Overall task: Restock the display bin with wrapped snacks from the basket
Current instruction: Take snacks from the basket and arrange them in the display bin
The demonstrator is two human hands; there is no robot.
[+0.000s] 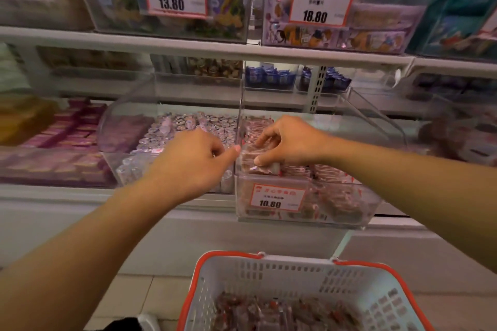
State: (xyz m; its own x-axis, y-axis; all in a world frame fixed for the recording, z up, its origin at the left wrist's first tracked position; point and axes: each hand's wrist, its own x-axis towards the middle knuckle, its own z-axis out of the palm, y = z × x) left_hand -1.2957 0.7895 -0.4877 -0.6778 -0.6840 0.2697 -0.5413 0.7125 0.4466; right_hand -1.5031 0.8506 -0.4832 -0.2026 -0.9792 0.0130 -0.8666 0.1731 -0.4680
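Setting wrapped snacks into the clear display bin

The wrapped snacks [262,161] sit at the near left corner of the display bin [304,204], pinched by the right hand [285,142]; the left hand [193,166], fingers curled, thumb at the bin's left wall, seems to hold nothing. Best to lay them flat and level with the rows; more wait in the basket [269,274] below

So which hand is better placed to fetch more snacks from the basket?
Probably the left hand. It hovers at the bin's edge and seems to hold nothing, while the right hand pinches snacks inside the bin. The basket lies below both.
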